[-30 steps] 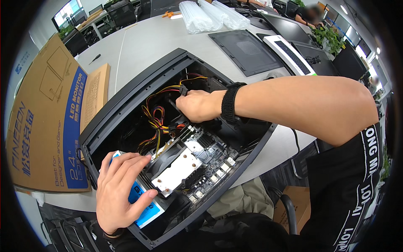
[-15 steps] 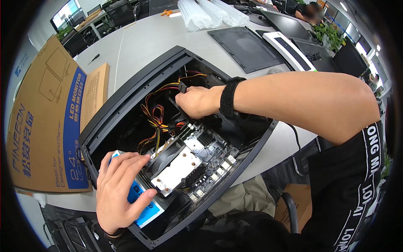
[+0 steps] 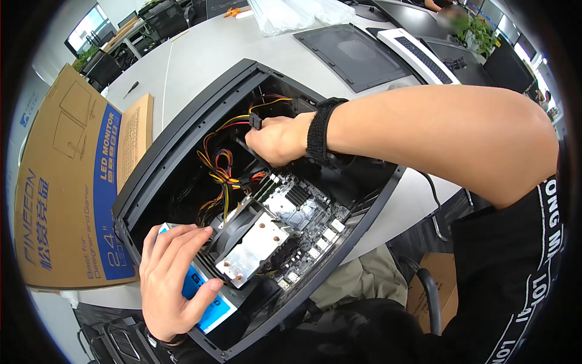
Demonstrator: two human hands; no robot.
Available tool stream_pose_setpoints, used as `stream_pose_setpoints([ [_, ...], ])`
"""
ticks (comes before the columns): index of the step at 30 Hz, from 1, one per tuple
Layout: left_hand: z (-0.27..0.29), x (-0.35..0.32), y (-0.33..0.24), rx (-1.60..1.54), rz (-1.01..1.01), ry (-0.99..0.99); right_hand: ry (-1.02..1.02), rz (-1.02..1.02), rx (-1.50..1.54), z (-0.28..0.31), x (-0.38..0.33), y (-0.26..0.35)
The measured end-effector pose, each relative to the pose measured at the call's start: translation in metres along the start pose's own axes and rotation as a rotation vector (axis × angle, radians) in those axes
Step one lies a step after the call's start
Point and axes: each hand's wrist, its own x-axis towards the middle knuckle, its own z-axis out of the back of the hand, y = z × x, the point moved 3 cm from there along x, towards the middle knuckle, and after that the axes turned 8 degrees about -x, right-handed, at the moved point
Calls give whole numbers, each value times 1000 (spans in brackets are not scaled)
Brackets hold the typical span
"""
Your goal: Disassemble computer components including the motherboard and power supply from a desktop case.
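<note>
A black computer case point(image 3: 182, 128) lies before me with its side open. Inside are a motherboard point(image 3: 312, 209), a silver-topped cooler with a dark fan point(image 3: 257, 247), and a bundle of red, yellow and black cables point(image 3: 223, 176). My left hand point(image 3: 173, 282) rests over a box-shaped unit with a blue and white label point(image 3: 209, 310) in the near left corner, fingers stretched out. My right hand point(image 3: 277, 139) reaches into the far part of the case, its fingers curled closed. Beside its knuckles is a black cable connector point(image 3: 255, 121). What those fingers hold is hidden.
A large monitor carton point(image 3: 66, 200) and a smaller cardboard box point(image 3: 138, 133) stand left of the case. Beyond it lie a black side panel point(image 3: 354, 57), a white boxed keyboard point(image 3: 418, 57) and clear plastic wrapping point(image 3: 291, 15). A screwdriver point(image 3: 131, 89) lies at the far left.
The whole view has shifted slightly. Both hands keep nearly the same places: the left over the labelled unit, the right closed inside the case.
</note>
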Motion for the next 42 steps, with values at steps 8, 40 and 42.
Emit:
stream_pose_setpoints([
  [8,0,1,1,-8,-4,8,76,17,-74,-4,7,-1],
  [40,-5,-1,3,-26,63,9,270,-3,-270,16,-19,5],
  [42,-4,0,2,-15,66,13,273,-13,-259,20,-28,6],
])
